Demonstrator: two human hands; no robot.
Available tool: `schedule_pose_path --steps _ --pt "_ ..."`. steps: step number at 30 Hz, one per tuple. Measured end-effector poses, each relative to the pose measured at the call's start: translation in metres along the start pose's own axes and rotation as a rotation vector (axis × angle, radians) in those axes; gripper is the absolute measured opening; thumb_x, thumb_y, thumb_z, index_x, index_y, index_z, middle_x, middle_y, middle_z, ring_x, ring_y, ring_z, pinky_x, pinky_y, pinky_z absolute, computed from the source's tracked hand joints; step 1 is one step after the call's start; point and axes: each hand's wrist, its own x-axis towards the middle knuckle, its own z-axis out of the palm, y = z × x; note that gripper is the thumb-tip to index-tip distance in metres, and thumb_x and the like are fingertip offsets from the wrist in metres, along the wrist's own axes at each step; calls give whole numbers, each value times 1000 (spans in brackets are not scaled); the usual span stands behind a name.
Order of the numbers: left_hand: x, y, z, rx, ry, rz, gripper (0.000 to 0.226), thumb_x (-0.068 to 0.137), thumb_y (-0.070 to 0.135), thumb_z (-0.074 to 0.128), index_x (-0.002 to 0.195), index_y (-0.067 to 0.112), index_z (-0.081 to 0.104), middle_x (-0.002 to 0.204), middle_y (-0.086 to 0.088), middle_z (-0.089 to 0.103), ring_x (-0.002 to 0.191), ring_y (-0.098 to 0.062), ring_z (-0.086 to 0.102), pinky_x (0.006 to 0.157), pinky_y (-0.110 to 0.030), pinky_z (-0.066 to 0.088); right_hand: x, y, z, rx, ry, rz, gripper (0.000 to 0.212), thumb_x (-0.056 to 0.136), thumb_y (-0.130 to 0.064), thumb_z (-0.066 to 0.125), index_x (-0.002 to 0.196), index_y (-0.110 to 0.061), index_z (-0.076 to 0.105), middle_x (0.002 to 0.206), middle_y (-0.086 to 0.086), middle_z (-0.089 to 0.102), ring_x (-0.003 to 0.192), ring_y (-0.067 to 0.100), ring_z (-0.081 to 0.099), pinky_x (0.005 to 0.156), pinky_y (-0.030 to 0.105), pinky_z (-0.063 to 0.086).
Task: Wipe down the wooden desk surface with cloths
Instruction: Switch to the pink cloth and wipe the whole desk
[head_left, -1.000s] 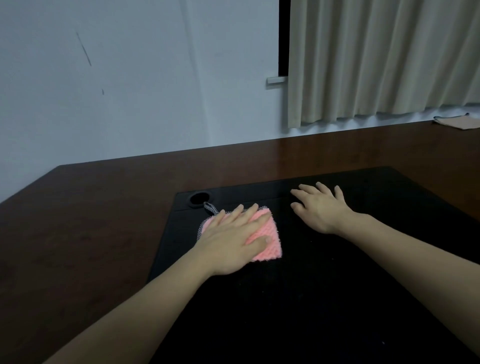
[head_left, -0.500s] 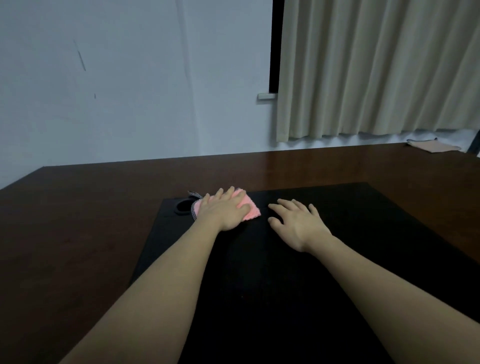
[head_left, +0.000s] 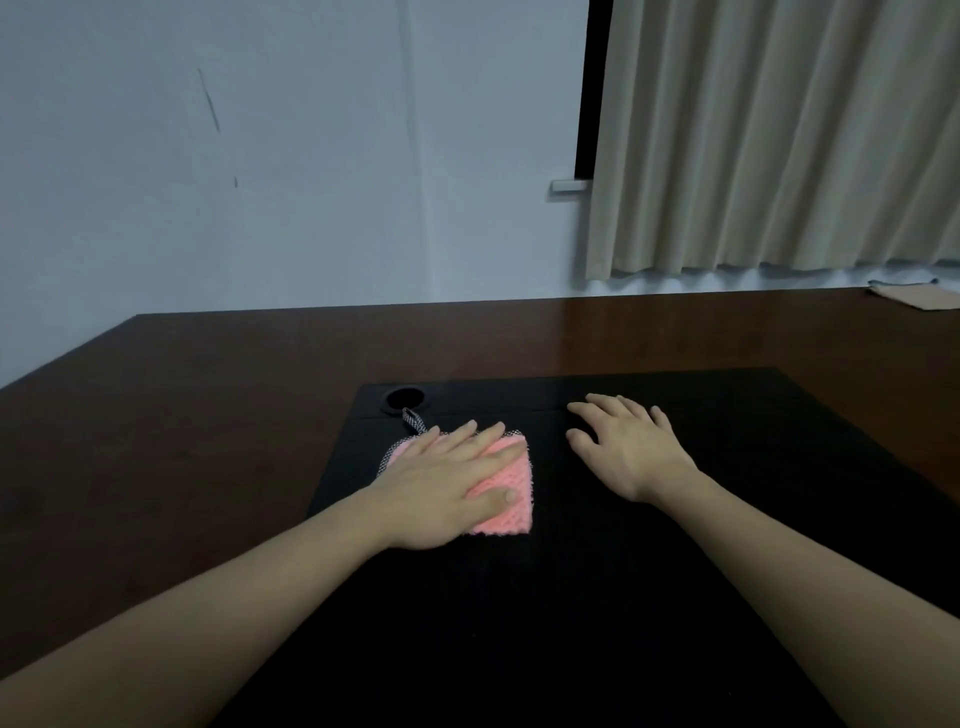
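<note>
Head view showed a dark brown wooden desk (head_left: 208, 415) running from the left edge to the right, with a black rectangular mat (head_left: 597, 597) laid on its near centre. At the mat's far left corner sat a round black opening (head_left: 404, 398). Just beside it lay a pink knitted cloth with a black-and-white checked edging and loop (head_left: 506, 488), flat on the mat. The left hand (head_left: 441, 483) lay on the cloth's left half, palm down, fingers straight and slightly spread, pressing it; the cloth's right part projected beyond the fingertips. The right hand (head_left: 628, 447) rested palm down on the bare mat, fingers extended and spread, apart from the cloth. A beige curtain (head_left: 779, 135) hung behind. A flat tan item (head_left: 919, 297) lay at the desk's far right.
</note>
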Motion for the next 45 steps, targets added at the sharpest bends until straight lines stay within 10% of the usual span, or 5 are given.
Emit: schedule_pose_path --steps 13,25,39,45 --pt "123 -17 -17 -25 61 -275 61 104 59 19 160 41 4 170 7 -5 157 -22 -2 124 -49 -2 0 5 3 0 5 -18 55 106 -51 28 159 -35 26 169 -6 16 156 23 7 125 52 3" --pt "-9 12 2 20 -19 56 60 105 58 21 155 49 -10 164 19 -20 150 -5 -19 122 -34 -14 0 4 2 4 8 -23 56 105 -52 29 158 -34 27 168 -5 18 156 23 9 125 53 4" --pt "109 -1 -13 -6 51 -225 60 105 57 21 160 41 4 170 7 -4 157 -21 -2 125 -49 -1 1 5 3 11 13 -24 55 105 -51 31 158 -34 28 167 -4 19 155 24 10 125 53 5" --pt "65 11 -9 13 30 -85 60 107 55 19 160 40 -3 169 9 -10 156 -17 -7 125 -46 -5 0 4 3 21 16 -27 55 105 -50 30 158 -35 29 168 -5 19 156 23 10 125 53 5"
